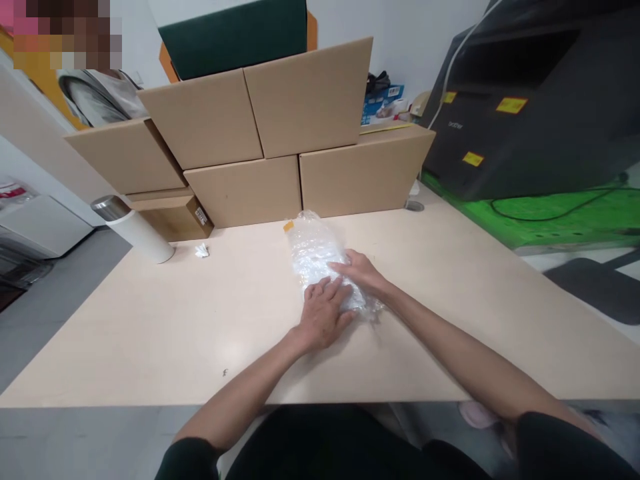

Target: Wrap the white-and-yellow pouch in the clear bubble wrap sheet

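Note:
A bundle of clear bubble wrap [317, 243] lies on the table, with a bit of orange tape at its far left corner. What is inside the wrap, if anything, cannot be made out. My left hand [325, 313] rests palm down on the near part of the bundle, its fingers spread. At the bundle's right edge is my right hand [364, 270], its thumb laid over the top and its other fingers bent at the side, gripping the wrap. Loose ends of the film stick out beyond my left hand on the near right.
Stacked cardboard boxes [243, 193] line the table's far edge, a dark green box [240, 37] above them. A white bottle [143, 233] and crumpled white scrap [201, 251] sit left. A large black machine [500, 133] stands right; behind the boxes, a person [100, 93].

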Demonstrator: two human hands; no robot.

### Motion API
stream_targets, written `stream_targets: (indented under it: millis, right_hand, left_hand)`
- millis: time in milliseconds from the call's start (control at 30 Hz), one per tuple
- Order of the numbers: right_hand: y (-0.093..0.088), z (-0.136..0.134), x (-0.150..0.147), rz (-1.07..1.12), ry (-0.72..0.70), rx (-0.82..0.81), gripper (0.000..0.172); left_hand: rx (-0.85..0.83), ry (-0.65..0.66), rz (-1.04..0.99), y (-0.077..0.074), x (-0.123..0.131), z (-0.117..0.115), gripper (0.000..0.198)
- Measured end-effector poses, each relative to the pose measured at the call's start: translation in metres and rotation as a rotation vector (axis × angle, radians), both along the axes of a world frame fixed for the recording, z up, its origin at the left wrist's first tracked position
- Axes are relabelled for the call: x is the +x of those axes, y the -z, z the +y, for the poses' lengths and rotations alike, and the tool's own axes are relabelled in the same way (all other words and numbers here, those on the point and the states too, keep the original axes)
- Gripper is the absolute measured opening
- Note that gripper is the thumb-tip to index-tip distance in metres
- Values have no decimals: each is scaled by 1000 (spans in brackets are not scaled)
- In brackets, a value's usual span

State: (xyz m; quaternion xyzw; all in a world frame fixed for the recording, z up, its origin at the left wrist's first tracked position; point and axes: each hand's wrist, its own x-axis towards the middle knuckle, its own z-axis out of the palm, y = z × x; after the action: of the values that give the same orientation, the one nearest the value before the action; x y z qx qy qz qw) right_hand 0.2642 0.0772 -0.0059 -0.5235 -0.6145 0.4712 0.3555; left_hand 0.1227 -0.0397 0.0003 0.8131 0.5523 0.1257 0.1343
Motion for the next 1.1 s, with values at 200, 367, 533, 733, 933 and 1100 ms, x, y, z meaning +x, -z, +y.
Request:
stream_targets:
  millis: [200, 367, 533, 733, 933, 1100]
  right_hand:
    - [-21, -11, -13, 146, -107, -87, 45]
    - [-52, -53, 0, 344, -456, -265, 42]
    - [-85, -80, 4, 466, -510, -339, 33]
    - [-70, -60, -34, 511, -237, -214, 39]
    - [-12, -17, -72, 127, 35, 24, 51]
    - [10, -5, -72, -14, 84, 153, 43]
  left_hand:
    - [25, -27, -147, -10, -19, 7, 52]
    - [184, -154, -265, -49, -72, 21, 57]
    - [-381, 65, -931, -63, -98, 8, 83]
    - [-583, -222, -1613, -24, -91, -3, 107]
    - [-420, -406, -1589, -3, -93, 5, 71]
    - [-156, -559, -1281, 15, -100, 15, 83]
